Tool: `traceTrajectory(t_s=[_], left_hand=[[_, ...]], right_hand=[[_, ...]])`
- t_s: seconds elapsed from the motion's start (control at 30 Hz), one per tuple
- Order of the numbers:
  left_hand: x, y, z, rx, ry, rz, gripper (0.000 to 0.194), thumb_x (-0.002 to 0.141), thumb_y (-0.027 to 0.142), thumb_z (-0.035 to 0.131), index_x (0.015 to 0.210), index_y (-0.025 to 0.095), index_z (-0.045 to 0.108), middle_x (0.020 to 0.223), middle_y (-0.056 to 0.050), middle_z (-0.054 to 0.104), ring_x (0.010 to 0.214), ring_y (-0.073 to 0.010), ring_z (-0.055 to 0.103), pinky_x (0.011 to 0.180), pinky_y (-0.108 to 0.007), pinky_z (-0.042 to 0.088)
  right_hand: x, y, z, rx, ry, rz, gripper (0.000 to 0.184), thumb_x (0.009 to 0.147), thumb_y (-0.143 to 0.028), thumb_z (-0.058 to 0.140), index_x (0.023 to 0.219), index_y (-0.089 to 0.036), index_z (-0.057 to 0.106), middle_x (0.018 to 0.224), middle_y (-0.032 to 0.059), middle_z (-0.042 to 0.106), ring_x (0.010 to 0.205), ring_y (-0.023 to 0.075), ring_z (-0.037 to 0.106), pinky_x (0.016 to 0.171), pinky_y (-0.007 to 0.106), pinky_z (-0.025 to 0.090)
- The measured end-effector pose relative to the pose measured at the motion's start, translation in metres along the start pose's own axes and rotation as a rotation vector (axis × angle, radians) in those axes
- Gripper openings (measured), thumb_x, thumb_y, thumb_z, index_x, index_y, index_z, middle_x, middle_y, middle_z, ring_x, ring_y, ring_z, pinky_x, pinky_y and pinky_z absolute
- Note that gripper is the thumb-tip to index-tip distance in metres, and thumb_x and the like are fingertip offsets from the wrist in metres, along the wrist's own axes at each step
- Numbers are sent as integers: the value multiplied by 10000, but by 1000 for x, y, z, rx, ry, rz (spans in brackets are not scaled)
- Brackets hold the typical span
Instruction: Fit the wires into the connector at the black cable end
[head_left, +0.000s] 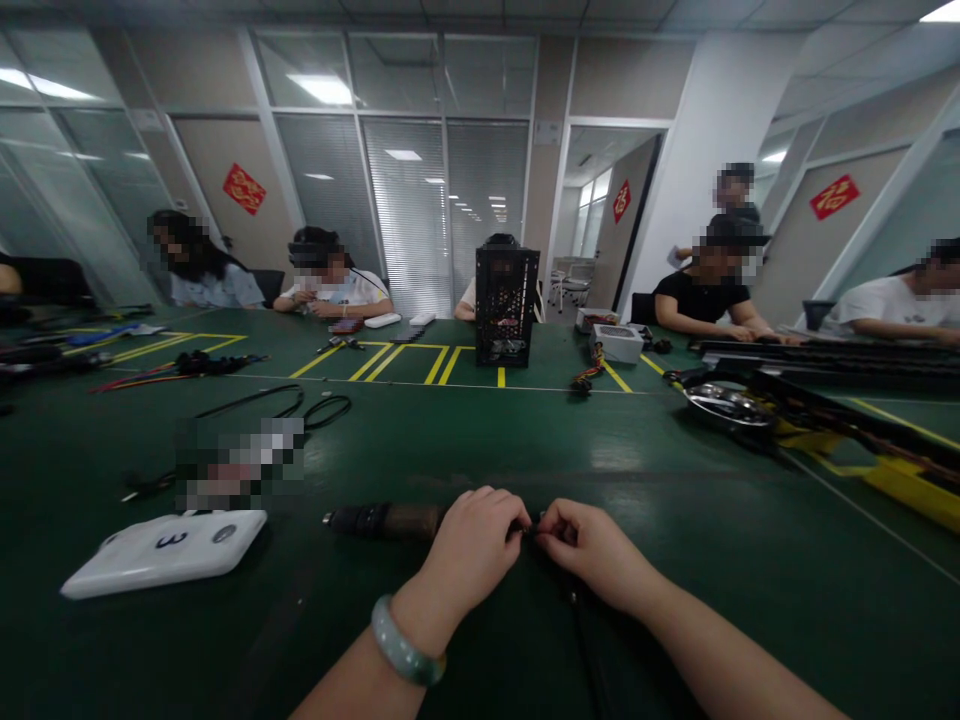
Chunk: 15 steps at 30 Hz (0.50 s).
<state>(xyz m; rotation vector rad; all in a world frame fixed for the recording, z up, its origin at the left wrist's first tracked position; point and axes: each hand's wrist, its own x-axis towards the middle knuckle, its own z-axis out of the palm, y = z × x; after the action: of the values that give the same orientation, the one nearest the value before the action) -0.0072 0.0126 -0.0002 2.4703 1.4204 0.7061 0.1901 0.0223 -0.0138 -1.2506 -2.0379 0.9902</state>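
My left hand (472, 550) and my right hand (592, 550) meet low in the middle of the view, on the green bench top. Their fingertips pinch a small black cable connector (535, 530), which is mostly hidden by my fingers. A black cable (579, 625) runs from my hands towards me. A dark cylindrical object (382, 521), black and brown, lies just left of my left hand, its right end hidden behind that hand. A pale green bangle (405, 640) circles my left wrist.
A white slab marked 3 (163, 552) and a coiled black cable (300, 405) lie to the left. Ahead stands a black computer case (506, 305) beside power supply units (615, 343). A metal cooler (727, 405) sits right. Several co-workers sit around the bench.
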Motion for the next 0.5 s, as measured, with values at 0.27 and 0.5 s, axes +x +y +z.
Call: traceTrajectory(t_s=[0.27,0.5], left_hand=[[0,0,2,12,15,2,139,795,117,606,882,225,614,905,16,629,901,-185,545,822,-343,396],[0,3,2,13,21,-29,107,810,140,617,881,220,621,906,3,637,887,-192,553,826,-358,404]], right_hand=[[0,-2,1,-41,17,14,53,836,-220,595,825,-191,638,743,-21,654,650,121,569,572,205,393],[0,0,2,-68,43,19,80,855,-241,577,832,-195,637,780,-1,672,697,143,605,596,217,415]])
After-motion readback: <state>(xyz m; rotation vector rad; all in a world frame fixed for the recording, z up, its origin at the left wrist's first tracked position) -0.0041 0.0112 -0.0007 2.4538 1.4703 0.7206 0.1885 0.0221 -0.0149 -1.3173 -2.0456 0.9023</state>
